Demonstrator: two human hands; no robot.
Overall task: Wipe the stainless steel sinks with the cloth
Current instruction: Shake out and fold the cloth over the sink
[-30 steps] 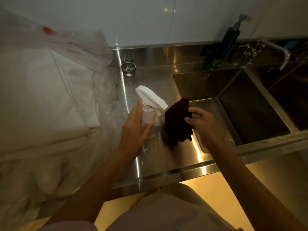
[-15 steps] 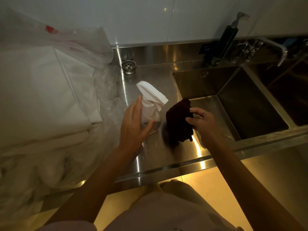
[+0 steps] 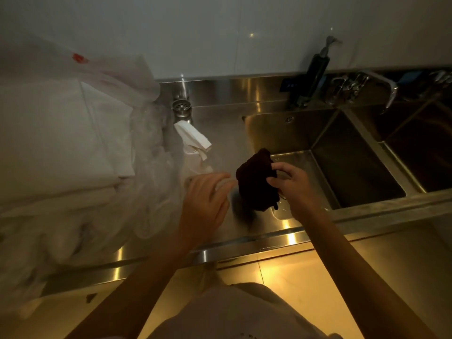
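A dark cloth (image 3: 256,179) is pinched between the thumb and fingers of the right hand (image 3: 292,189) and held bunched above the steel bench (image 3: 259,223), at the left rim of the near sink (image 3: 342,152). The left hand (image 3: 208,199) is held with fingers loosely spread, gripping nothing, just beside the cloth. A white spray bottle (image 3: 193,145) is seen standing on the bench beyond it; its contents cannot be made out. A second sink (image 3: 420,148) lies to the right, in shadow. Clear plastic bags (image 3: 73,133) filled with white folded material are piled at left. A drain strainer (image 3: 181,107) sits near the backsplash.
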